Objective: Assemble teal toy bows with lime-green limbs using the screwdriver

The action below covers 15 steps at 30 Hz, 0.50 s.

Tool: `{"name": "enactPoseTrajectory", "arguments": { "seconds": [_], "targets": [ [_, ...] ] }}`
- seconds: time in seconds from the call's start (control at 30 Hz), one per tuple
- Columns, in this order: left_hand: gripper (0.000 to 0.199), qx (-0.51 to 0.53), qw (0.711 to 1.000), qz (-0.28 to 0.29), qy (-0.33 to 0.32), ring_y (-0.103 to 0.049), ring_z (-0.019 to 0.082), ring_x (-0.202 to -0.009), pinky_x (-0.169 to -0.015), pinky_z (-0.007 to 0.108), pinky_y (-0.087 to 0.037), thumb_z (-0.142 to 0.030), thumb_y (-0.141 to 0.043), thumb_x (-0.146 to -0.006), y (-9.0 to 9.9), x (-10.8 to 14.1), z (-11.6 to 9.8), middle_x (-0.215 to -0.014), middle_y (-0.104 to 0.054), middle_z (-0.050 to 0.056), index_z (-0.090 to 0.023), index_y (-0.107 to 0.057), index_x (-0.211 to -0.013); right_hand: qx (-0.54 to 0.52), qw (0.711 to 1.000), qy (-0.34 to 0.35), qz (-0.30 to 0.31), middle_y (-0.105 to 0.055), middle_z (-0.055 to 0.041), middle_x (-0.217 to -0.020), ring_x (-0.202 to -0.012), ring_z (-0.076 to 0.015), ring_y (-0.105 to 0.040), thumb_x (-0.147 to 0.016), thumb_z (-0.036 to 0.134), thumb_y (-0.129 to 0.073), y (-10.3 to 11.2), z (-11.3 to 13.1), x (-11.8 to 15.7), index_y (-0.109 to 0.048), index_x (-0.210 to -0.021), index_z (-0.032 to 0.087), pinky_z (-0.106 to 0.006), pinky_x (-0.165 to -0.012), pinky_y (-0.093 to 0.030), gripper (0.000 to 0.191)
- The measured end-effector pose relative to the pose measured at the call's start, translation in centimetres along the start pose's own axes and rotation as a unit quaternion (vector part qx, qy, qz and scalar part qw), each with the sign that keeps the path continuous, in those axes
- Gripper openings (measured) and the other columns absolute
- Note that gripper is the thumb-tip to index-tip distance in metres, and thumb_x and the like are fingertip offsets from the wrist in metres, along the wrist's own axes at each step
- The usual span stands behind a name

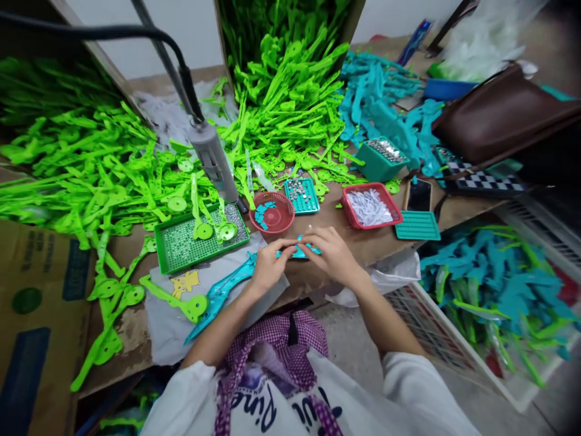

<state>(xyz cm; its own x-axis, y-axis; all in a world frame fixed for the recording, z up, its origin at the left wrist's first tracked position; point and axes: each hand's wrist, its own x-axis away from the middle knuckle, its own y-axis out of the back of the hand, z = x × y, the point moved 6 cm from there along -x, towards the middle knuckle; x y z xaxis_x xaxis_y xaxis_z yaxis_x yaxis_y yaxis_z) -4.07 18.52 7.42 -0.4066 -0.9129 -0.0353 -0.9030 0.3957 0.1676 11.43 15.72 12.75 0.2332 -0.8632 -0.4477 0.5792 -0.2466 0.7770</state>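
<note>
Both hands meet over the rounded end of a long turquoise plastic part (229, 284), which slants from the lower left up to the fingers. My left hand (271, 261) is closed, its thumb and fingertips pinching that end. From the other side, my right hand (334, 253) grips the same end with bent fingers. Whatever small item may lie between the fingertips is hidden. Just beyond the hands stands a round red basket (282, 219) with small turquoise pieces in it. A lime-green plastic part (175, 298) lies left of the turquoise one on a grey cloth (158, 330).
A green tray (170, 257) of small metal parts lies left, beneath a hanging electric screwdriver (213, 160). A red basket (397, 215) of white pieces stands right, near a phone (418, 197). Lime-green parts (290, 91) heap behind. A crate (458, 357) of parts sits lower right.
</note>
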Motion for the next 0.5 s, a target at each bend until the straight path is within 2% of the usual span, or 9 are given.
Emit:
{"name": "enactPoseTrajectory", "arguments": {
  "seconds": [0.07, 0.13, 0.17, 0.23, 0.33, 0.4, 0.5],
  "targets": [
    [0.028, 0.054, 0.997, -0.036, 0.039, -0.072, 0.021, -0.086, -0.084, 0.037, -0.057, -0.049, -0.065, -0.088, 0.7, -0.2, 1.6, -0.091, -0.077, 0.005, -0.023, -0.073, -0.095, -0.022, 0.996, -0.081, -0.005, -0.073, -0.0089, -0.1, -0.095, -0.0223, -0.066, -0.097, 0.033, -0.054, -0.1, -4.2, -2.1, -0.071, -0.097, 0.021, -0.035, -0.083, -0.048, 0.02],
    [0.036, 0.137, 0.987, -0.049, 0.07, -0.071, 0.019, -0.08, -0.081, 0.035, -0.057, -0.056, -0.069, -0.082, 0.8, -0.6, 3.0, -0.085, -0.075, 0.004, -0.022, -0.069, -0.095, 0.065, 0.971, -0.228, -0.017, -0.073, -0.015, -0.106, -0.095, -0.0242, -0.066, -0.096, 0.028, -0.052, -0.1, -9.8, -4.4, -0.072, -0.1, 0.016, -0.034, -0.082, -0.048, 0.023],
    [0.04, 0.18, 0.979, -0.04, 0.083, -0.071, 0.018, -0.079, -0.081, 0.035, -0.057, -0.058, -0.072, -0.08, 0.5, -0.8, 3.6, -0.084, -0.075, 0.004, -0.022, -0.068, -0.095, 0.118, 0.95, -0.288, 0.011, -0.072, -0.0173, -0.111, -0.099, -0.0254, -0.066, -0.096, 0.025, -0.05, -0.4, -12.3, -5.6, -0.072, -0.104, 0.014, -0.035, -0.085, -0.047, 0.026],
    [0.046, 0.247, 0.963, -0.006, 0.107, -0.071, 0.017, -0.077, -0.082, 0.034, -0.057, -0.06, -0.077, -0.074, -0.2, -1.0, 4.3, -0.084, -0.074, 0.003, -0.021, -0.067, -0.096, 0.184, 0.911, -0.358, 0.09, -0.072, -0.0191, -0.118, -0.106, -0.0264, -0.065, -0.099, 0.025, -0.046, -1.4, -16.2, -7.9, -0.072, -0.114, 0.013, -0.035, -0.089, -0.046, 0.032],
    [0.051, 0.284, 0.95, 0.038, 0.127, -0.072, 0.016, -0.075, -0.082, 0.033, -0.057, -0.06, -0.083, -0.069, -1.1, -0.8, 4.8, -0.082, -0.074, 0.003, -0.019, -0.066, -0.095, 0.219, 0.877, -0.4, 0.153, -0.069, -0.0241, -0.123, -0.112, -0.0298, -0.065, -0.099, 0.031, -0.05, -2.6, -19.2, -10.5, -0.069, -0.121, 0.008, -0.037, -0.092, -0.048, 0.037],
    [0.052, 0.288, 0.947, 0.053, 0.13, -0.073, 0.017, -0.076, -0.082, 0.033, -0.057, -0.059, -0.084, -0.069, -1.4, -0.5, 4.9, -0.082, -0.075, 0.004, -0.017, -0.066, -0.093, 0.224, 0.867, -0.413, 0.164, -0.067, -0.0278, -0.124, -0.115, -0.0338, -0.065, -0.095, 0.031, -0.058, -3.1, -20.1, -11.3, -0.069, -0.121, 0.004, -0.04, -0.093, -0.049, 0.038],
    [0.05, 0.292, 0.945, 0.057, 0.135, -0.073, 0.017, -0.078, -0.081, 0.032, -0.058, -0.057, -0.084, -0.07, -1.3, -0.2, 5.2, -0.083, -0.076, 0.005, -0.016, -0.066, -0.091, 0.229, 0.858, -0.422, 0.184, -0.066, -0.0283, -0.127, -0.12, -0.0367, -0.063, -0.091, 0.029, -0.064, -3.6, -20.5, -11.3, -0.069, -0.121, 0.004, -0.043, -0.097, -0.049, 0.039]
  ]
}}
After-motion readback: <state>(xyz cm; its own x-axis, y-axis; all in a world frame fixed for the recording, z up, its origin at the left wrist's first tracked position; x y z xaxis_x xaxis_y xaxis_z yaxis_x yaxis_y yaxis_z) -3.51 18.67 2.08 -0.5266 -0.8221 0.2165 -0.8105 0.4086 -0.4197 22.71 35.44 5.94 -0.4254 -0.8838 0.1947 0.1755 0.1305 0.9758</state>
